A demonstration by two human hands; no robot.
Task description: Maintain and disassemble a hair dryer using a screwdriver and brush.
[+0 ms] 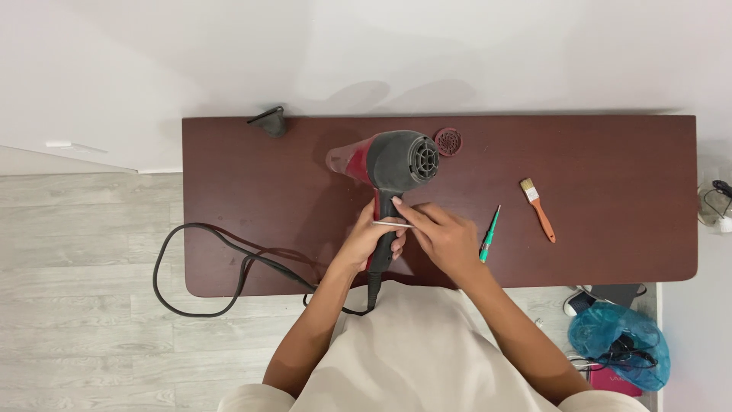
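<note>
The fingers of the left hand [371, 243] wrap closed around the handle of a red and grey hair dryer [393, 172], while the fingers of the right hand [442, 238] pinch a thin metal tool [393, 224] whose tip lies crosswise against that handle. The two hands nearly touch at the handle. The hair dryer lies on the dark brown table [610, 168], near the middle of it; its handle runs toward the person, and its barrel lies crosswise, the grey grilled rear end to the right and the red nozzle end to the left. Its black cord [198, 263] loops off the near table edge to the left. Just beside the rear end lies a round red grille [447, 142]. Right of the hands lie a green screwdriver [489, 235] and an orange-handled brush [538, 209]. A grey nozzle piece [271, 121] sits at the far left corner. A blue plastic bag [618, 343] lies on the floor at the right.
</note>
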